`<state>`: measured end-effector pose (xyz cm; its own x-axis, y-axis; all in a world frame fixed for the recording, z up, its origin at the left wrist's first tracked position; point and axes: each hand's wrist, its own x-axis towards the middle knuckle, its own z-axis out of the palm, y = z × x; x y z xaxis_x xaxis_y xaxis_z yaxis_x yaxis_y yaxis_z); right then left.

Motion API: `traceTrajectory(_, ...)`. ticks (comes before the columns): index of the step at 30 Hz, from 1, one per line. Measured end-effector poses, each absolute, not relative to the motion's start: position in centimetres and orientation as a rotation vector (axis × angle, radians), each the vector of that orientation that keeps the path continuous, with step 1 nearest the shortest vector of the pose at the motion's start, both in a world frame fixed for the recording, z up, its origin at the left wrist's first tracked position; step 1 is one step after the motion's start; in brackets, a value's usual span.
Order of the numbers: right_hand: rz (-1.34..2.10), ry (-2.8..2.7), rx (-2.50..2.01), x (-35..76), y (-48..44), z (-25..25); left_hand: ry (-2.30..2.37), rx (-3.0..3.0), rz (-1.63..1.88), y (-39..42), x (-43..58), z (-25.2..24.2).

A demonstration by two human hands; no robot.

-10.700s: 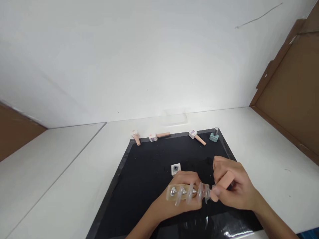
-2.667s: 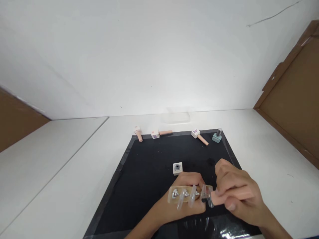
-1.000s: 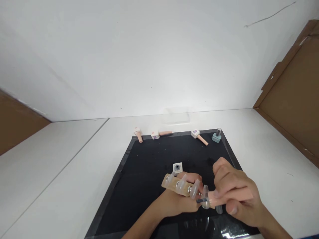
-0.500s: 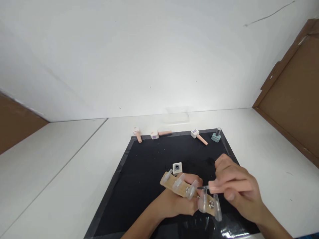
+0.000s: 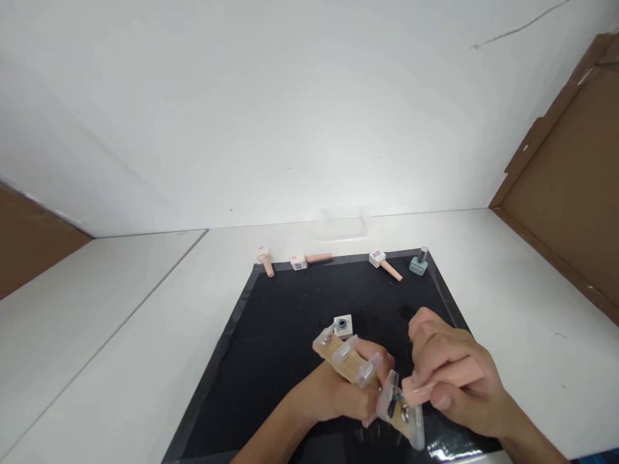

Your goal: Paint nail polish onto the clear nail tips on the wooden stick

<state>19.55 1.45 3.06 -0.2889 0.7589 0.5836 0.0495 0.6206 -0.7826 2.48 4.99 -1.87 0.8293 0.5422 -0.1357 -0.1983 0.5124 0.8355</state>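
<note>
My left hand (image 5: 341, 393) grips a tan strip (image 5: 344, 362) that carries several clear false nails (image 5: 368, 370) on small round metal studs. Between the thumb and fingers of my right hand (image 5: 452, 364) is the peach cap of a nail polish brush (image 5: 442, 380). Its dark tip lies against the false nail second from the right end, which shows a dark patch of polish (image 5: 393, 406). Just behind the strip stands an uncapped white polish bottle (image 5: 343, 326) with a dark neck.
A black mat (image 5: 285, 335) covers the white table. Along its far edge lie white bottles with peach caps (image 5: 377, 259), and a green polish bottle (image 5: 418, 265) stands at the corner. A clear tray (image 5: 342, 229) is near the wall; cardboard (image 5: 561, 180) rises at right.
The brush has moved down onto the false nail second from the right, where dark polish now shows. The strip's right end has tilted lower.
</note>
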Motion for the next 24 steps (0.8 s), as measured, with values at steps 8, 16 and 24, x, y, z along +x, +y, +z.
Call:
traceTrajectory(8,0.702,-1.758,-0.718,19.60,1.40,3.14,0.349,0.878,0.480,4.96,2.61,-2.35)
traceTrajectory(16,0.731,-1.744,-0.766,19.82,1.26,2.75,0.335,0.911,0.486,4.75,2.40,-2.56)
traceTrajectory(24,0.673,-1.726,-0.736,19.63,1.38,2.94,0.339,0.924,0.493,4.61,2.10,-2.91)
